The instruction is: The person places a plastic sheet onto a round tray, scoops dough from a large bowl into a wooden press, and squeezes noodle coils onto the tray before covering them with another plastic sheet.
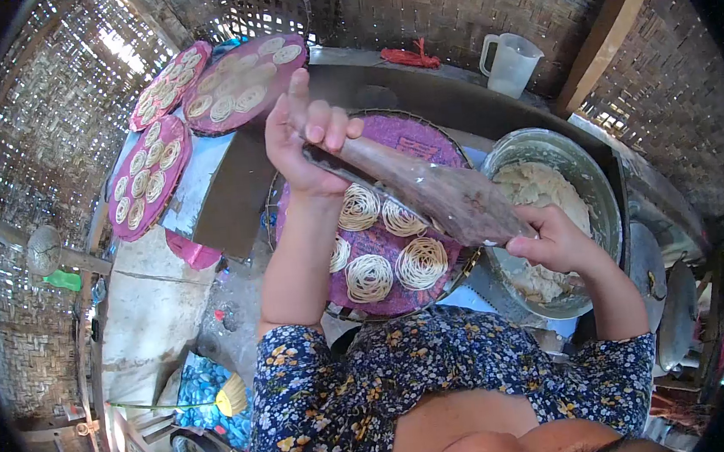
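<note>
My left hand (308, 137) is closed round the upper end of a long, worn wooden dough press (427, 183), with one finger pointing up. My right hand (554, 240) grips its lower end, thumb on top. The press is tilted, slanting down from left to right. Beneath it lies a round tray (415, 141) covered in purple patterned cloth. Several coiled rounds of dough strands (369, 278) lie on that cloth; the press hides part of them. Close to my right hand stands a large metal basin (603, 207) holding pale dough (546, 186).
Smaller trays with coiled dough, including a pink tray (150, 179) and another (236, 87), rest at the back left. A plastic measuring jug (513, 65) and red string (412, 55) are on the back ledge. Woven walls surround the workplace. A broom (231, 396) lies lower left.
</note>
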The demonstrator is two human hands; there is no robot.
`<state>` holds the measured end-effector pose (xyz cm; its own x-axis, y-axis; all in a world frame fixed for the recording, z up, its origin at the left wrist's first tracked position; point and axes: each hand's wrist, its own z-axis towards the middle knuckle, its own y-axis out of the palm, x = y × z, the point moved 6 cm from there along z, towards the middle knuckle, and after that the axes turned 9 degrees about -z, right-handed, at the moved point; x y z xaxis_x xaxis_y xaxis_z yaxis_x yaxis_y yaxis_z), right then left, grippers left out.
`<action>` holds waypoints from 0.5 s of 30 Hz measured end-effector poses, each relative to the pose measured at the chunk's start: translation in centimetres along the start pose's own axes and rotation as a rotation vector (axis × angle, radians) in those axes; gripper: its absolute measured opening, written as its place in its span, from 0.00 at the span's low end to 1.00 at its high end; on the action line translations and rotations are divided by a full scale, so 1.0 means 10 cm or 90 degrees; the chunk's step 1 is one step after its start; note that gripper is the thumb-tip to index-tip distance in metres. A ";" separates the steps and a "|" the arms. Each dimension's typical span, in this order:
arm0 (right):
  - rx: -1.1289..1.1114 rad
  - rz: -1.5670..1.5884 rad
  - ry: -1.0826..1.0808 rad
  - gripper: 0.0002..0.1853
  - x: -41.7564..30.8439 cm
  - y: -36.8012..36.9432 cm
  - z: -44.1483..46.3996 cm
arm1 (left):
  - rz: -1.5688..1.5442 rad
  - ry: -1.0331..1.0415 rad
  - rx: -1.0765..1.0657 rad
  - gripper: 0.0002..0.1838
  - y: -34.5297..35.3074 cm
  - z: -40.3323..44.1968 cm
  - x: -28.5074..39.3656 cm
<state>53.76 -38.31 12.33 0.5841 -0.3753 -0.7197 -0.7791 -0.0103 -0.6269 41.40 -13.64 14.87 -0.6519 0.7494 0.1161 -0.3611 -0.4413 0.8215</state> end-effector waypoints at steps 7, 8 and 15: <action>0.036 -0.023 0.019 0.28 0.29 0.02 0.03 | 0.153 -0.345 0.109 0.29 -0.51 0.02 -0.67; 0.044 -0.013 0.012 0.28 0.30 0.02 0.05 | 0.314 -0.411 0.167 0.28 -0.76 -0.08 -0.79; 0.112 -0.028 -0.029 0.29 0.31 -0.03 0.07 | 0.731 -0.567 0.274 0.28 -1.33 -0.67 -0.92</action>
<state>55.96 -38.78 10.10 0.6302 -0.3351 -0.7004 -0.7025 0.1381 -0.6981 47.75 -17.96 -0.86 0.2252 0.2237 0.9483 0.3663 -0.9213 0.1303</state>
